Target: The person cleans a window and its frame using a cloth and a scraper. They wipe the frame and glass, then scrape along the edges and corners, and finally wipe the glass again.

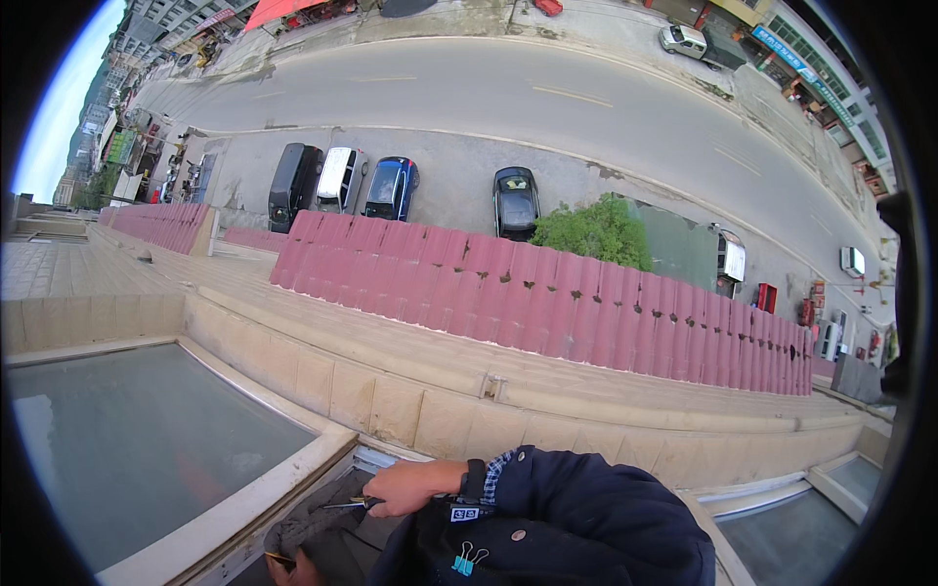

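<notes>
My right hand reaches across from the right in a dark blue sleeve, a black watch on its wrist. Its fingers are closed round a dark handle with a thin metal shaft, which looks like a screwdriver; the shaft points left over the window opening. Below it, at the lower edge, my left hand is partly cut off, its fingers bent by a small dark and orange thing too small to name. Dark grey fabric lies between the hands, beside the pale window frame.
A glass pane fills the left; another window is at the lower right. Beyond the tiled ledge, a red corrugated roof lies far below, with parked cars and a road. A blue clip hangs on dark clothing.
</notes>
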The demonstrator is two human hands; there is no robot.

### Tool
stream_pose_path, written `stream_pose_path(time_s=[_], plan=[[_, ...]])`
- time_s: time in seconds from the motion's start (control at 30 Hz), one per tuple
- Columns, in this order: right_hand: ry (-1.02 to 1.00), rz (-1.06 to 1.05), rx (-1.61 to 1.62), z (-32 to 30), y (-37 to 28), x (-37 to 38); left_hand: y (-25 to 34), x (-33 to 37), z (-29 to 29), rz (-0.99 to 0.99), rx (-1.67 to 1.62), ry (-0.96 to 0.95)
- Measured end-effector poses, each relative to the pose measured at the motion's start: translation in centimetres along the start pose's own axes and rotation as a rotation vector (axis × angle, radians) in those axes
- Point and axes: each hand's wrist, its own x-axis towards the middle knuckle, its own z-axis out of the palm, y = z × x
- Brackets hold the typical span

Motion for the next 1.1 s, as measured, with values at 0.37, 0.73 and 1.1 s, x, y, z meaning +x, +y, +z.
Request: stream_pose_path(time_s=[0.37,0.73,1.1], plan=[[0.106,0.178,-0.260,3.5,-3.6,0.2,1.1,-0.2,2.5,0.143,-0.166,-0.001],[0.207,0.278,-0.363,4.3,-6.2,-2.7,-0.4,-4.3,3.4,-0.023,-0.718,0.070],[0.265,0.204,-0.312,4.8,-8.5,-5.8,1.0,-7.6,0.9,-0.149,-0.886,0.069]])
